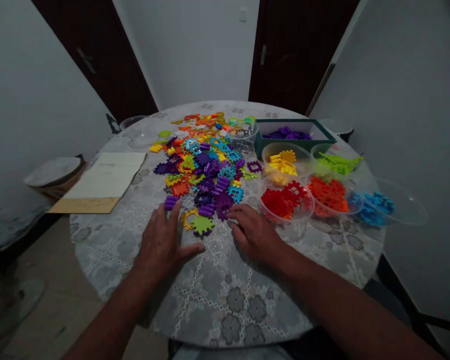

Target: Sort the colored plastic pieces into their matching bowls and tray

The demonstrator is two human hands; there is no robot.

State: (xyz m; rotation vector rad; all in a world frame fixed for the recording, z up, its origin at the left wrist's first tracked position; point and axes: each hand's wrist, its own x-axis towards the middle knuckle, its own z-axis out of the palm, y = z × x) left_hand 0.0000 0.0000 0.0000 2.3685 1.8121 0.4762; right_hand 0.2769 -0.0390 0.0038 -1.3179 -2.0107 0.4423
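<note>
A heap of mixed coloured plastic building pieces [206,160] covers the middle of a round table [225,300]. My left hand [164,241] lies flat on the cloth, fingers stretched out, its fingertips by a purple piece [171,202] and its thumb below a green piece [202,224]. My right hand [253,230] rests palm down at the heap's near edge, fingers pointing left and touching a purple piece [223,204]. Neither hand grips anything.
Clear bowls to the right hold sorted pieces: red [285,201], orange [328,194], yellow [284,162], green [337,162], blue [377,206]. A green box [290,132] holds purple ones. A paper sheet on cardboard [103,180] lies left. Dark doors stand behind.
</note>
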